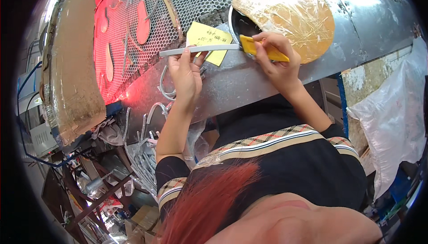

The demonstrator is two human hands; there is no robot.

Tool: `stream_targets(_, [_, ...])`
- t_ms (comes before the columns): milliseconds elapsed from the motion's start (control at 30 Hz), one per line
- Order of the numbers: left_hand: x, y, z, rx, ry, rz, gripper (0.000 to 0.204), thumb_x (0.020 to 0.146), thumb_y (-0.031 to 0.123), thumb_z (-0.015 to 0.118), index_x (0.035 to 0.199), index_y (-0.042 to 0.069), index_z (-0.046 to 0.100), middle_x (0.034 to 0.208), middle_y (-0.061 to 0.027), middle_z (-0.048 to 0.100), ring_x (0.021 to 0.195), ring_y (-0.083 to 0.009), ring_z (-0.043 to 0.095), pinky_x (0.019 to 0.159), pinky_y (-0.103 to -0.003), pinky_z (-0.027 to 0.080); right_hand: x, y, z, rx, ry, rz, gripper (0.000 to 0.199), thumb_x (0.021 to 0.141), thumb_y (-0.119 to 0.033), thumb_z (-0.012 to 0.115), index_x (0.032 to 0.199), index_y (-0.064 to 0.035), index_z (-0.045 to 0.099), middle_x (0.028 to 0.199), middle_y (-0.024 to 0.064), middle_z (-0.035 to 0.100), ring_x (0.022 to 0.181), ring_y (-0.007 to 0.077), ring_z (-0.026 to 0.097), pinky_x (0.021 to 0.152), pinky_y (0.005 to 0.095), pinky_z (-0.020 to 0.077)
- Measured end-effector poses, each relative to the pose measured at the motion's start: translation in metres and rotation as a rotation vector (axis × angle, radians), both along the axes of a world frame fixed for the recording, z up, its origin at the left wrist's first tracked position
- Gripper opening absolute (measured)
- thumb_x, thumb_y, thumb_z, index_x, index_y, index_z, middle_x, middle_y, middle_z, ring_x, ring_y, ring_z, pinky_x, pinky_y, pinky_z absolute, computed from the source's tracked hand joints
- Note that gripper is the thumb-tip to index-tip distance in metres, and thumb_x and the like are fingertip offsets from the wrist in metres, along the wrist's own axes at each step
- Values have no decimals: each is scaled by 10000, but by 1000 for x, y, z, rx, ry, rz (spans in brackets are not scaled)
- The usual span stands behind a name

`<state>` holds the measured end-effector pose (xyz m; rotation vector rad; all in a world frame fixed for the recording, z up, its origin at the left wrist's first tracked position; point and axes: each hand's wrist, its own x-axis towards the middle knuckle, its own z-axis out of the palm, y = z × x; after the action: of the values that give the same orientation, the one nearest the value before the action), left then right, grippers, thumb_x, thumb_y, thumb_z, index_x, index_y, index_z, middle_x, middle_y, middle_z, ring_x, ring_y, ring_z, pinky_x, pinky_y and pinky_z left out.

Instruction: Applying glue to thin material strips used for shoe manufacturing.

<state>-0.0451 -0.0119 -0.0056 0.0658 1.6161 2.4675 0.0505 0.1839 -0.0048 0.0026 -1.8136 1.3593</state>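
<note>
A long, thin white strip [200,49] is held above the front edge of a grey metal table [249,81]. Its long axis runs almost level across the picture, from left to right, with the right end a little higher. The left end points toward the red-lit perforated bed [133,43]; the right end meets the yellow scraper [263,51].

The strip is gripped by the left hand [186,75] near its middle-left part: the fingers are closed under and around it, the thumb on the near side. The right hand [278,61] is closed on the yellow scraper, which is a flat plastic blade. The long axis of the scraper goes from the upper left to the lower right, and its left edge is placed against the right end of the strip.

A yellow paper note [207,40] lies just behind the strip, partly covered by it. A round amber sheet wrapped in clear film [290,10] is seen beyond the right hand, resting over a dark round container [243,25]. Red cut-out shapes [142,21] lie on the perforated bed. A brown board [73,61] stands at the left, and curved white offcuts [145,155] are piled below the table edge. A clear plastic bag [392,114] hangs at the right.
</note>
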Motion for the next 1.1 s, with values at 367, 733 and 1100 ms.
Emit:
stream_targets(367, [-133, 45, 40, 93, 70, -344, 132, 944, 153, 503, 856, 60, 537, 795, -39, 530, 747, -154, 509, 711, -309, 455, 16, 16, -5, -182, -184, -14, 162, 811, 78, 638, 934, -6, 575, 926, 107, 662, 803, 122, 616, 721, 240, 490])
stream_targets(733, [-483, -57, -42, -1350, 781, 522, 191, 795, 154, 599, 912, 4, 609, 856, -178, 642, 832, -330, 623, 771, -439, 483, 18, 20, 11, -84, -279, -1, 155, 810, 95, 611, 915, -6, 557, 964, 182, 654, 896, 228, 633, 818, 315, 492])
stream_targets(1100, [-544, -156, -81, -1918, 582, 676, 254, 808, 189, 561, 1023, 82, 644, 959, -157, 652, 916, -338, 616, 826, -445, 469, 8, 33, 26, 193, -524, 16, 203, 737, 113, 617, 891, -4, 555, 864, 216, 673, 743, 271, 664, 696, 334, 525])
